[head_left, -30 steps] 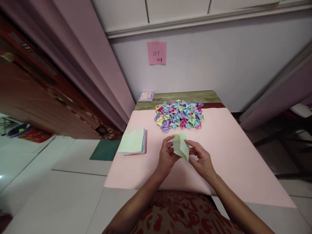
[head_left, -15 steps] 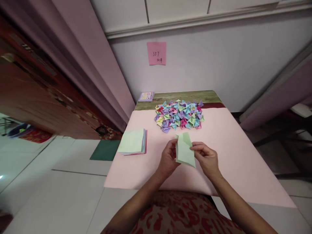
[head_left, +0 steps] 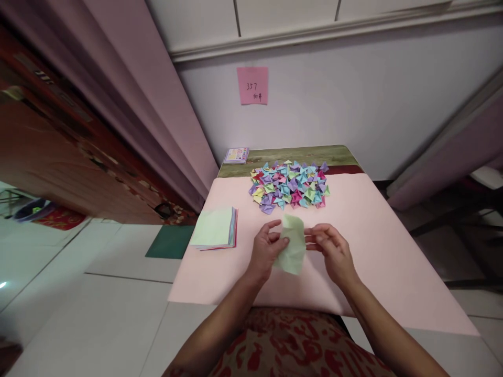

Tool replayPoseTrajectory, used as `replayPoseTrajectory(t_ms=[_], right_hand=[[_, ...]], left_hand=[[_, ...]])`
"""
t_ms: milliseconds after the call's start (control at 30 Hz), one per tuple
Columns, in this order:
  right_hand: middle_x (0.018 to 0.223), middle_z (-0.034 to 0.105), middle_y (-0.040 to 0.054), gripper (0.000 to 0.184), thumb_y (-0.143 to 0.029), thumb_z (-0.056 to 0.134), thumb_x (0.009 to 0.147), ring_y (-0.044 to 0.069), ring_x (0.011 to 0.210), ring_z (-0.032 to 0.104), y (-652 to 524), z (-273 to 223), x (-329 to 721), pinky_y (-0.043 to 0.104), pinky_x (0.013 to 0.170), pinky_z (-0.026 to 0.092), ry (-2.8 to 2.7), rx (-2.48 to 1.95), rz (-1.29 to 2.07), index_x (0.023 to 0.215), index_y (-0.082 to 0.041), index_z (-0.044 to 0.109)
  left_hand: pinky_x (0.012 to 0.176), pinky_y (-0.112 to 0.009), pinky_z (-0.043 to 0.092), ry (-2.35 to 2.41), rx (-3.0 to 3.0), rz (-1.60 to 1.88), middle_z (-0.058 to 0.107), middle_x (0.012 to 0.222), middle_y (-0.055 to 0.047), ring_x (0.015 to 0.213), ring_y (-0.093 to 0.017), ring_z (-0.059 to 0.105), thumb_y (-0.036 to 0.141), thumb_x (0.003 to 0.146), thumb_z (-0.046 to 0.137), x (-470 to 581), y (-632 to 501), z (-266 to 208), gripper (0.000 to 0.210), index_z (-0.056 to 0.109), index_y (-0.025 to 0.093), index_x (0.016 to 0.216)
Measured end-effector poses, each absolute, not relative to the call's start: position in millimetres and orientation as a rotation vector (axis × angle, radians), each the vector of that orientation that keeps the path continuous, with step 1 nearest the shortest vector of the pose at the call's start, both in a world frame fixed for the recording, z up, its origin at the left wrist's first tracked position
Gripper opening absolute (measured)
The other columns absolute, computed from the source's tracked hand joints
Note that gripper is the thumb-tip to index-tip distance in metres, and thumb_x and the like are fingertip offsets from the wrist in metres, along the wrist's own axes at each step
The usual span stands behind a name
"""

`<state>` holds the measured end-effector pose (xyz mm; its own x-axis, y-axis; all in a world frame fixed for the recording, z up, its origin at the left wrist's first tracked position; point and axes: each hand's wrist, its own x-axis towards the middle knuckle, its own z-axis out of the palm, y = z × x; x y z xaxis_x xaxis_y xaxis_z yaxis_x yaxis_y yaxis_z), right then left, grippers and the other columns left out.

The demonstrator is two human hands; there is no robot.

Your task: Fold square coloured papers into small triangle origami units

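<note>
A light green sheet of origami paper point(head_left: 293, 246), folded and creased, hangs slightly blurred above the table in front of me. My left hand point(head_left: 267, 248) pinches its left side, thumb on the near face and fingers partly behind. At the right edge of the sheet is my right hand point(head_left: 332, 248); its fingers are stretched out toward the paper, their tips at its edge, and the thumb is off the sheet. Beyond both hands lies a heap of small folded paper pieces point(head_left: 291, 184) in purple, blue, green, yellow and pink.
A stack of square coloured paper point(head_left: 212, 228), green on top, lies on the left of the pink-covered table point(head_left: 377, 251). At the back left corner is a small printed pack point(head_left: 236, 155). A pink note point(head_left: 252, 86) is on the wall, and a curtain hangs at left.
The green paper has turned and shifted slightly left. My left thumb has come onto its near face, while my right hand has let go of its pinch on the right edge.
</note>
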<state>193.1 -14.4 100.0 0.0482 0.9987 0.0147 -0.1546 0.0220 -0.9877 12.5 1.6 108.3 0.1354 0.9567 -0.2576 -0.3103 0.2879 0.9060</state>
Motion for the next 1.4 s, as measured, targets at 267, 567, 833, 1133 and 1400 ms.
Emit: replayPoseTrajectory(t_ms=[267, 567, 833, 1133, 1400], right_hand=[[0.058, 0.052, -0.0042, 0.041, -0.049, 0.081, 0.068, 0.006, 0.047, 0.038, -9.4, 95.5, 187.2, 0.019, 0.043, 0.031, -0.962, -1.081, 1.720, 0.089, -0.016, 0.068], [0.049, 0.053, -0.0055, 0.039, -0.045, 0.085, 0.063, 0.004, 0.040, 0.041, -6.1, 85.8, 187.2, 0.015, 0.037, 0.029, -0.731, -1.226, 1.460, 0.070, -0.015, 0.061], [0.066, 0.066, -0.0018, 0.044, -0.035, 0.089, 0.059, 0.010, 0.053, 0.062, -10.2, 93.7, 175.7, 0.018, 0.049, 0.053, -0.529, -1.123, 1.474, 0.089, -0.015, 0.063], [0.066, 0.068, -0.0013, 0.033, -0.035, 0.087, 0.064, 0.011, 0.059, 0.063, -16.2, 90.2, 173.3, 0.021, 0.058, 0.055, -0.637, -1.100, 1.440, 0.079, -0.016, 0.064], [0.060, 0.066, -0.0009, 0.035, -0.043, 0.083, 0.066, 0.014, 0.056, 0.063, -17.2, 92.0, 172.5, 0.027, 0.059, 0.055, -0.763, -1.201, 1.336, 0.071, -0.018, 0.060]], left_hand=[[0.057, -0.023, 0.045, 1.063, 1.080, 0.856, 0.067, 0.070, 0.000, 0.060, -0.013, 0.061, 0.035, 0.067, 0.079, 10.4, 1.1, 104.2, 0.057, 0.057, 0.015, 0.116], [0.052, -0.022, 0.047, 1.080, 0.769, 0.992, 0.065, 0.072, -0.001, 0.057, -0.012, 0.060, 0.049, 0.073, 0.072, 6.4, 9.0, 113.5, 0.047, 0.063, 0.013, 0.103], [0.056, -0.021, 0.051, 0.895, 0.376, 1.013, 0.065, 0.068, -0.001, 0.059, -0.011, 0.061, 0.031, 0.062, 0.084, 14.6, 1.6, 105.9, 0.036, 0.063, 0.013, 0.085], [0.053, -0.017, 0.044, 0.972, 0.388, 1.099, 0.065, 0.075, 0.000, 0.062, -0.008, 0.058, 0.024, 0.063, 0.080, 34.3, -2.1, 97.7, 0.029, 0.065, 0.015, 0.086], [0.057, -0.027, 0.054, 0.968, 0.872, 1.059, 0.068, 0.078, -0.006, 0.068, -0.016, 0.065, 0.044, 0.072, 0.076, 34.8, -9.0, 101.9, 0.037, 0.067, 0.012, 0.089]])
